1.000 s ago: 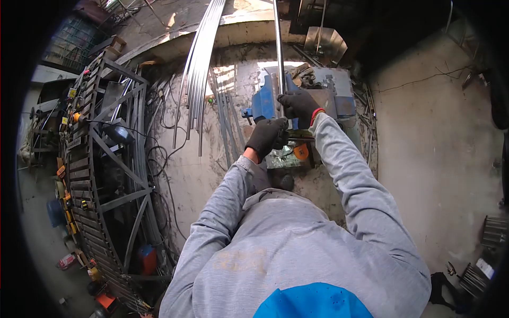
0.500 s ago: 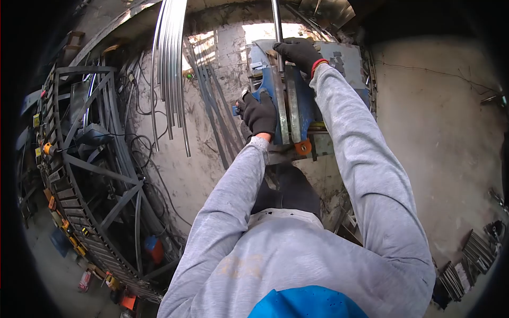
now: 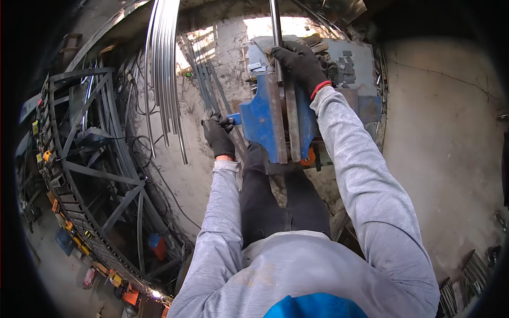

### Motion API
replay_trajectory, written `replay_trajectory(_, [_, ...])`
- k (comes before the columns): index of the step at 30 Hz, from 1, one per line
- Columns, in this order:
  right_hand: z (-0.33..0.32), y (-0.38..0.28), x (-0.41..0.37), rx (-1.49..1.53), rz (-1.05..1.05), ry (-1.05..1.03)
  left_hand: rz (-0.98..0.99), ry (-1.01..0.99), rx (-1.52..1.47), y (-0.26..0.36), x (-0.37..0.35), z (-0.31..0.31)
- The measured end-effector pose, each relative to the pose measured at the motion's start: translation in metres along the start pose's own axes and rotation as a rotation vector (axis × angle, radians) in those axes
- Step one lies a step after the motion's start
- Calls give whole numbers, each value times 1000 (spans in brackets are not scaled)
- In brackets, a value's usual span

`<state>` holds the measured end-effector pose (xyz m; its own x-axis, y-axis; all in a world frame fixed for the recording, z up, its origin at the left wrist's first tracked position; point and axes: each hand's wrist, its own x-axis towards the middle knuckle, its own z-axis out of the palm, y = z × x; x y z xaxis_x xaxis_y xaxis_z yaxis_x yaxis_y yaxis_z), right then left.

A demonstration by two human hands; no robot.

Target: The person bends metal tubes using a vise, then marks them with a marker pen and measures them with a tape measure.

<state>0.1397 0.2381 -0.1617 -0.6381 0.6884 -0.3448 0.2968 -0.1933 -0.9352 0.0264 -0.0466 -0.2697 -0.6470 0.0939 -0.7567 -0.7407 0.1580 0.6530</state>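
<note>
A blue bench vise (image 3: 260, 119) stands in front of me, its long metal jaws running away from my body. My right hand (image 3: 301, 63), in a dark glove with a red cuff, is closed around a shiny metal tube (image 3: 275, 24) at the far end of the jaws. The tube's lower end sits at the gap between them. My left hand (image 3: 218, 137), also gloved, is at the blue screw end on the vise's left side. Its fingers are curled around the vise handle, which they mostly hide.
Long shiny tubes (image 3: 167, 63) jut in at the upper left, with darker bars (image 3: 204, 79) beside them. Small metal plates (image 3: 345, 69) lie on the bench (image 3: 363, 55) behind the vise. A welded frame (image 3: 101, 169) and cables fill the left. Sparks (image 3: 156, 293) show at lower left.
My left hand has moved left and toward me, from over the vise's left side to its screw end. My right hand stays on the tube. The vise appears larger and lower in view.
</note>
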Motion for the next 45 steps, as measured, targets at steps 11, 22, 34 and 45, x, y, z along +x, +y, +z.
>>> replay_trajectory(11, [3,10,0,-113,-92,56,436,-394,889,-124,84,-74])
replay_trajectory(22, [6,4,-6,-70,-7,86,-288,-1091,-542,108,-65,-66])
replay_trajectory(34, [2,-3,-2,-278,-37,48,-119,-787,1184,30,83,71])
replay_trajectory(45, [5,10,2,-307,-138,84,-141,-609,610,14,74,5])
